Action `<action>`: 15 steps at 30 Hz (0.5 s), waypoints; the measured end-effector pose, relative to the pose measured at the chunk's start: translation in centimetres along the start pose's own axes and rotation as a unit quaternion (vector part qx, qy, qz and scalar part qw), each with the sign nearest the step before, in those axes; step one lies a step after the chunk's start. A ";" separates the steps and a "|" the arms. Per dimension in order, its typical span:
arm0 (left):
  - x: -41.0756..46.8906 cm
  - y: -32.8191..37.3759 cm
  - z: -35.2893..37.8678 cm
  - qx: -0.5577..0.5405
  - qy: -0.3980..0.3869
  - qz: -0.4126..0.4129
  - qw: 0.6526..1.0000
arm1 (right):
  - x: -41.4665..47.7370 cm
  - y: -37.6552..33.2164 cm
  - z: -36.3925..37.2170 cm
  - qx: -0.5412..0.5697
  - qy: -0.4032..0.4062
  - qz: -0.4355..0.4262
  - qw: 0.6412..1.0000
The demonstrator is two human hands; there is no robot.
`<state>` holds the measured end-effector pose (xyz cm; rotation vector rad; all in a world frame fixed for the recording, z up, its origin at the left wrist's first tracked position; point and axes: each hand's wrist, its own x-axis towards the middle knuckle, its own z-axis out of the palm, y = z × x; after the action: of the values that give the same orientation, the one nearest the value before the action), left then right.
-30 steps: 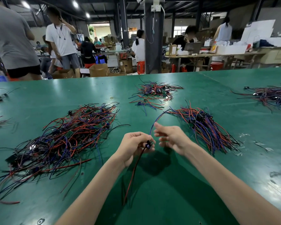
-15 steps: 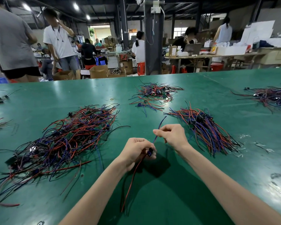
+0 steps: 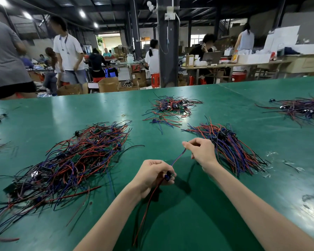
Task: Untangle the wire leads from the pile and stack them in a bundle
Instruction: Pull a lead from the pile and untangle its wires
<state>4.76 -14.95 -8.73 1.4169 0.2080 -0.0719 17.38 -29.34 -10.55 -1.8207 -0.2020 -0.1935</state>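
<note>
At lower centre, the left hand (image 3: 152, 175) has its fingers curled round the dark connector of one wire lead (image 3: 178, 157). The right hand (image 3: 200, 153) pinches its blue end. On the green counter (image 3: 216, 105), the tangled pile (image 3: 71, 160) lies at centre left and the bundle (image 3: 230, 147) at centre right.

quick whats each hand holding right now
Left hand: grips the wire lead at its connector end.
Right hand: pinches the same lead's blue wire near its far end.
</note>
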 end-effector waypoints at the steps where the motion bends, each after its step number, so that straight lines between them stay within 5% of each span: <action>1: 0.0 0.0 -0.2 -0.007 0.005 0.002 1.000 | -0.1 0.0 0.0 0.041 -0.023 0.036 0.998; 5: 0.0 0.3 -0.5 -0.054 0.035 0.016 0.998 | -1.0 -0.8 0.1 0.146 -0.131 0.130 0.972; 10: 0.0 0.2 -0.4 -0.062 0.053 0.012 0.997 | -3.8 -2.3 1.9 0.143 -0.301 0.109 0.936; 15: -0.1 0.2 -0.5 -0.045 0.061 0.019 0.997 | -4.4 -2.7 2.1 0.183 -0.309 0.103 0.928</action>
<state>4.67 -14.41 -8.63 1.3357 0.2812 0.0543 12.56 -26.79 -9.55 -1.4657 -0.4517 0.5457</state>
